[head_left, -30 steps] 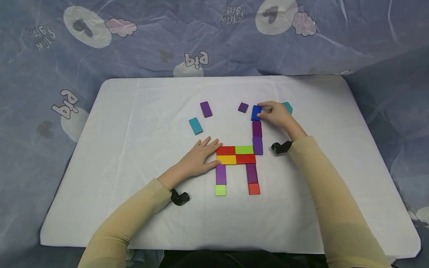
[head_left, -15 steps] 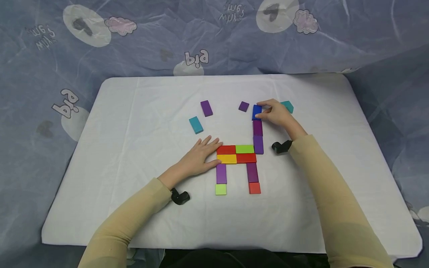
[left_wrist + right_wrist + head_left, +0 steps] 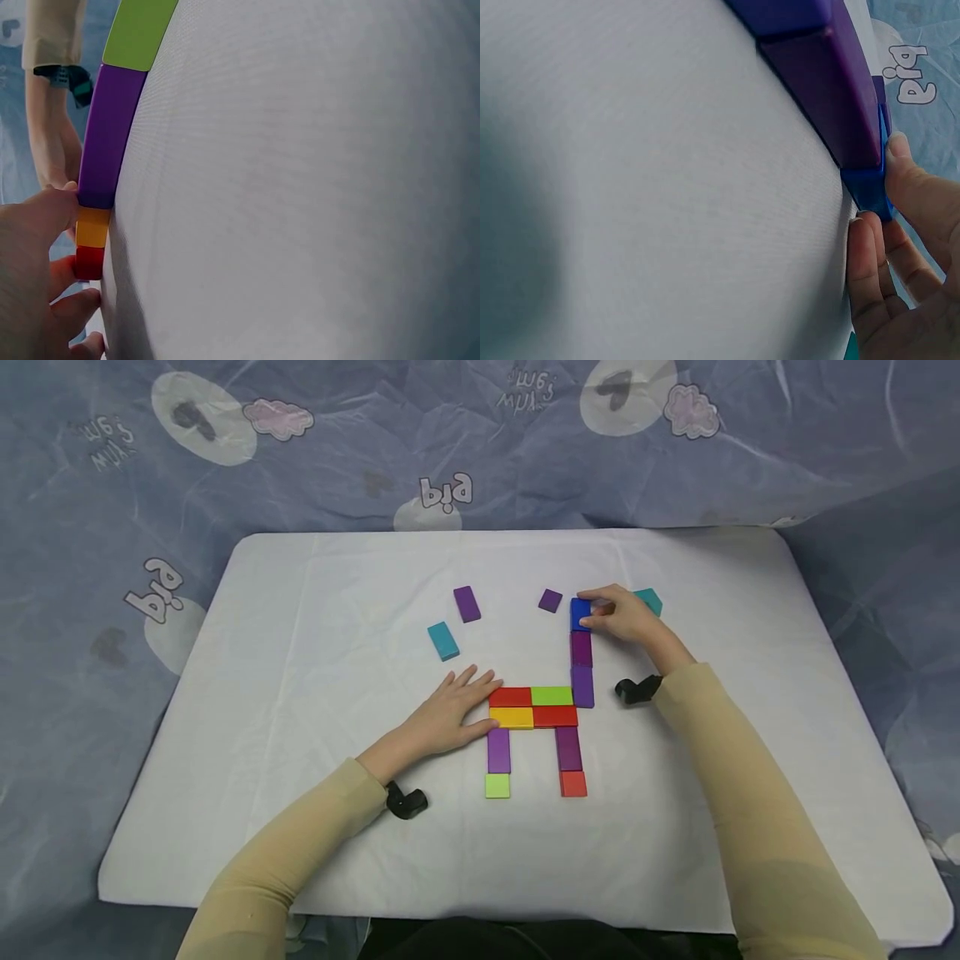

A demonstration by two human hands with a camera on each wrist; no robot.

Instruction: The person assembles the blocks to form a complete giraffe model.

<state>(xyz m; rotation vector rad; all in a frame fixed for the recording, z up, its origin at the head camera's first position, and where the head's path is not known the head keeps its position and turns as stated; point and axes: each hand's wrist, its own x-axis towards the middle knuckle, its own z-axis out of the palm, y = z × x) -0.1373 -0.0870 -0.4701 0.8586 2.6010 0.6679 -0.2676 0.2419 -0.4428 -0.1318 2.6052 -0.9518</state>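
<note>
In the head view my left hand (image 3: 442, 718) lies with spread fingers at the left end of a block figure, touching the red block (image 3: 510, 697) and the yellow block (image 3: 512, 718). A green block (image 3: 551, 696) and another red block (image 3: 555, 717) complete those two rows. My right hand (image 3: 628, 617) pinches a blue block (image 3: 578, 612) at the top of a column. Below it, end to end, come a dark purple block (image 3: 581, 649) and a violet block (image 3: 582, 687). The right wrist view shows thumb and fingers on the blue block (image 3: 865, 189).
Two purple legs end in a light green block (image 3: 497, 786) and a red-orange block (image 3: 573, 783). Loose beyond the figure lie a teal block (image 3: 443, 642), a purple block (image 3: 467, 604) and a small purple block (image 3: 551, 601). Another teal block (image 3: 649, 601) sits behind my right hand.
The blue block has straightened slightly into line with the column under my right hand. My left hand keeps its place; the whole view shifts a little.
</note>
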